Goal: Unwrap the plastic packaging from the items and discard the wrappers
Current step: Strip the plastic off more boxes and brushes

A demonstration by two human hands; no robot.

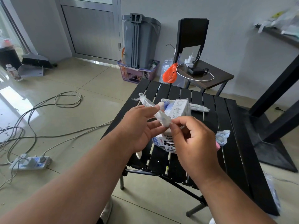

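I hold a long, thin item wrapped in clear plastic [149, 106] above the black slatted table [229, 126]. My left hand [139, 128] grips its middle between thumb and fingers. My right hand [195, 143] pinches the wrap at its near end. The far end of the wrap is twisted into a knot. Below my hands lie white and blue boxes in plastic [178, 109]. A wrapped stick-shaped item [199, 108] lies behind them. A small round wrapped item [222, 138] lies to the right.
A grey bin [140, 41] with a liner stands in a purple basket [137, 73] by the far wall. A dark chair [202, 68] carries a charger and an orange bag. Cables and a power strip [30, 162] cover the floor at left. A larger table's base [273, 143] stands at right.
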